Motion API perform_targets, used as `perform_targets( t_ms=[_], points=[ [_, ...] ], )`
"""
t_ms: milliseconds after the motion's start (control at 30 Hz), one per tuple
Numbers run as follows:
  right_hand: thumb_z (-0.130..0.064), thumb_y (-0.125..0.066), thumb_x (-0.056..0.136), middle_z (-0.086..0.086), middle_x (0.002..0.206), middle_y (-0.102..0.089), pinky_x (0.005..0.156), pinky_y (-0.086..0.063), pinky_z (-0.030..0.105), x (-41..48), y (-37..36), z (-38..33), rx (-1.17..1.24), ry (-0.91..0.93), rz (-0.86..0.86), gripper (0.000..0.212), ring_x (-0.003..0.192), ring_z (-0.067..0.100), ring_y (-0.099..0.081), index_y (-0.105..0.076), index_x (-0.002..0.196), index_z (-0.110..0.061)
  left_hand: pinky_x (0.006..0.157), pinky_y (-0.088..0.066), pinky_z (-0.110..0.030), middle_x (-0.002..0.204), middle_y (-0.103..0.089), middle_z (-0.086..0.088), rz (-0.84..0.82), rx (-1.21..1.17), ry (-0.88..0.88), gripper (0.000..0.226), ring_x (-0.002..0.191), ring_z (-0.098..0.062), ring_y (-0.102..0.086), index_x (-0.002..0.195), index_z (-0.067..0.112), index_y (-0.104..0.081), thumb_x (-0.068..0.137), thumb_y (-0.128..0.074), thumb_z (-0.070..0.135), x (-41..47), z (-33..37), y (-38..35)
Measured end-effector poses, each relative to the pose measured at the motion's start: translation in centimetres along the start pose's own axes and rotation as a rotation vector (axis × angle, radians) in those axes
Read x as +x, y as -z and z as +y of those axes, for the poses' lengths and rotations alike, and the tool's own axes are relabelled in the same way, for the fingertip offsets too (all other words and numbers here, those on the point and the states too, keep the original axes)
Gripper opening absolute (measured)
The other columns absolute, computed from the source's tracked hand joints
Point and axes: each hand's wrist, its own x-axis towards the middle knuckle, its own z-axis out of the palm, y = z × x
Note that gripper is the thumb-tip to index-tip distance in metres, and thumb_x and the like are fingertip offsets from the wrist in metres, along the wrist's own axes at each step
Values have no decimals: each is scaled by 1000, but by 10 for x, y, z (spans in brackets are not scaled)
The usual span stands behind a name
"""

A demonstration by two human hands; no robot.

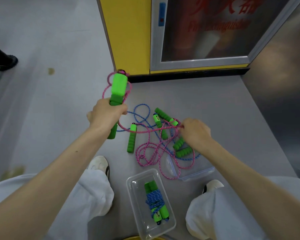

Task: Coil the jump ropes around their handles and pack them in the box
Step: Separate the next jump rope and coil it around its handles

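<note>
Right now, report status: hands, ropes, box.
Left hand grips green handles, right hand pinches pink rope. One coiled blue rope in box. Pink tangled with loose blue rope.

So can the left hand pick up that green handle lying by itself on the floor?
Probably not right now: the left hand is full, gripping a green handle. The lone handle lies close and uncovered, with only pink rope crossing its top.

dim, soft, perhaps slightly blurred

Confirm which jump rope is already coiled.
The blue rope inside the clear box, wound round its handles; the pink rope and second blue rope trail loose.
</note>
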Motion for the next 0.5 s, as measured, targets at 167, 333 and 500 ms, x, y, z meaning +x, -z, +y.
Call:
perform_targets(
  t_ms=[167, 333, 500],
  points=[
    [-19, -49, 98, 11, 67, -63, 52, -51, 29, -1, 13, -6, 570, 51, -36, 29, 60, 23, -65, -63, 84, 2, 103, -14, -46, 68, -47, 4, 24, 339, 1, 24, 109, -20, -36, 57, 19, -49, 74, -64, 28, -10, -1, -14],
    [-12, -45, 99, 17, 62, -68, 47, -55, 22, -15, 29, -16, 1255, -45, -381, 20, 52, 19, -69, -60, 99, 3, 68, -43, -30, 63, -63, -3, -255, -184, -16, 14, 62, -19, -57, 67, 11, -61, 79, -69, 14, -20, 4, -25],
    [-10, -42, 99, 16, 62, -68, 46, -55, 23, -17, 35, -23, 1641, 13, -471, 19, 49, 17, -67, -58, 94, 0, 67, -47, -27, 75, -67, -7, -522, -295, -46, 13, 67, -17, -60, 87, 6, -67, 81, -72, 17, -38, 6, -44]
  ],
)
